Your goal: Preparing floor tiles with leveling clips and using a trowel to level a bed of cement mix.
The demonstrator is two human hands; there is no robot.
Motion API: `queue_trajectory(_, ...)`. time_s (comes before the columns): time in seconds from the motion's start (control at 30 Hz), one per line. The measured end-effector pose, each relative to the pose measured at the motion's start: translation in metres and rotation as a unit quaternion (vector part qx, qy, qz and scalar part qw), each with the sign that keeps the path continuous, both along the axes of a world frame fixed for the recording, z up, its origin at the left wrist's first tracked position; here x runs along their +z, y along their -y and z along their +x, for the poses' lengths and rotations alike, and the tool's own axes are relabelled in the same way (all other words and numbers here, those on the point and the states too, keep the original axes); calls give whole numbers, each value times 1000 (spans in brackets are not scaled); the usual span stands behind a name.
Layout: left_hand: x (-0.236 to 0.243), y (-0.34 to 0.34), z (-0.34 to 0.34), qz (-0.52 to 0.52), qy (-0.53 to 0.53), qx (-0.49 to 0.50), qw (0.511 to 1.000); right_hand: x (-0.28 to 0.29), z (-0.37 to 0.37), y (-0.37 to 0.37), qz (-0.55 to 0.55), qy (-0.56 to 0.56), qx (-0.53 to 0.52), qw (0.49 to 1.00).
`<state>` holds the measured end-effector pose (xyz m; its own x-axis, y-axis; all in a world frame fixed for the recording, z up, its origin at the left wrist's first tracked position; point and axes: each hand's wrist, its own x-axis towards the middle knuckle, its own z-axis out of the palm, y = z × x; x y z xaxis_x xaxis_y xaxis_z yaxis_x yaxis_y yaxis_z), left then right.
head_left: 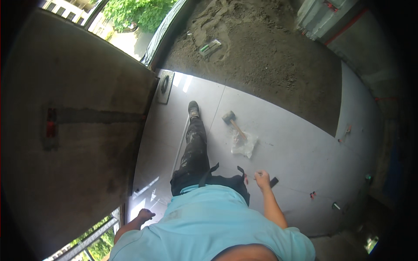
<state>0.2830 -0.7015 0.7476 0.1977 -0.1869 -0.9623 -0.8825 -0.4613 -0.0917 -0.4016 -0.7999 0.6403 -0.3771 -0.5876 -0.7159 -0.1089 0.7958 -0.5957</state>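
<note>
My right hand is at my right side with its fingers curled; whatever it may hold is too small to make out. A dark flat object lies on the tile beyond it. My left hand hangs at my left side over the tiles, fingers loosely bent and apart, holding nothing visible. Ahead of me on the large pale tiles, a rubber mallet lies with its handle on a crumpled clear plastic bag. My dark-shoed foot stands beside a long pale bar.
Grey mortar bed borders the tiles ahead, with a trowel on it. A suction pad sits at the tile edge by the left wall. Small red levelling clips dot the tiles at right. Window openings are at left.
</note>
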Motion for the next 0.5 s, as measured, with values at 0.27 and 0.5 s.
queue_trajectory(0.27, -42, 652, -83, -455, -81, 50, 885, 62, 92, 123, 175, 109, -202, 958)
queue_trajectory(0.5, 72, 843, -269, -276, -438, -58, 854, 122, 214, 238, 243, 288, -198, 905)
